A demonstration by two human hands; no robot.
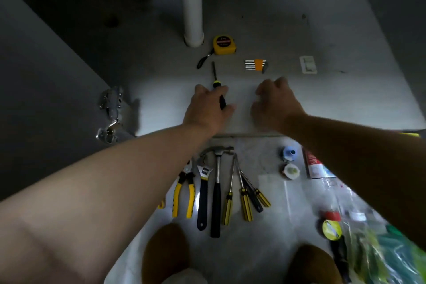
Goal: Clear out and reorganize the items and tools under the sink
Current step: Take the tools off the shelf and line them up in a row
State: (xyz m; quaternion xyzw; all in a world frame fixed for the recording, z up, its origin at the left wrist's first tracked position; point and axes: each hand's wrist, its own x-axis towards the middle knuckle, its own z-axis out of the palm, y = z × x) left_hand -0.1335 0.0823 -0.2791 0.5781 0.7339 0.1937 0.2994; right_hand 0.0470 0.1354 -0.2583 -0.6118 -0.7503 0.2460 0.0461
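Inside the cabinet, my left hand (207,108) grips the black handle of a screwdriver (215,77) whose shaft points toward the back. My right hand (275,104) hovers beside it with curled fingers and holds nothing. Behind the hands lie a yellow tape measure (224,45) and a set of hex keys (256,65) in an orange clip. On the floor in front of the cabinet lie yellow pliers (184,193), an adjustable wrench (203,191), a hammer (216,187) and several yellow-handled screwdrivers (244,196).
A white drain pipe (190,7) stands at the back centre. A white plate (308,64) lies at the right, a metal door hinge (110,113) on the left wall. Tape rolls (291,163), a box (315,166) and plastic bags (373,244) sit at my right.
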